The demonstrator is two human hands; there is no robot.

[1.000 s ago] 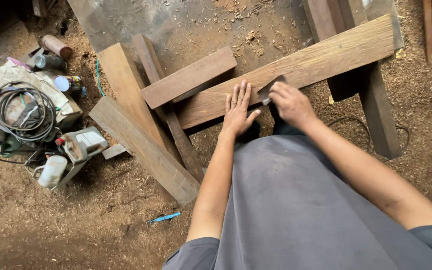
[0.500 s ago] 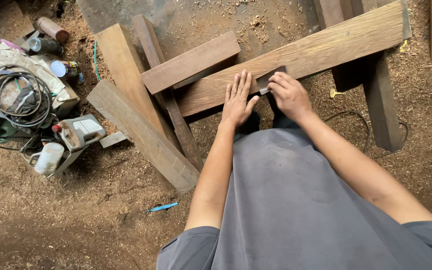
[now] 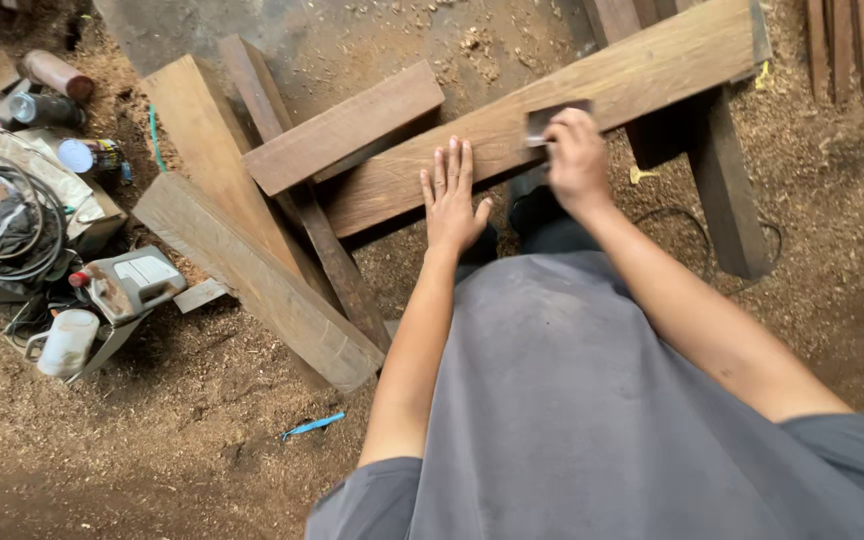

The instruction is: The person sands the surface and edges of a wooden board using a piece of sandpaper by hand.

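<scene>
Head view. Long plank (image 3: 642,75): lies aslant across dark supports above the sawdust floor (image 3: 152,440). Left hand (image 3: 450,200): fingers spread flat on the plank. Right hand (image 3: 576,160): fingers closed on a dark flat block (image 3: 552,118), pressed to the plank.

Left hand (image 3: 451,203): flat, palm down, fingers extended and slightly spread, arm reaching straight forward. Right hand (image 3: 576,160): fingers curled in a closed grip, knuckles up, forearm angled in from the right.
</scene>
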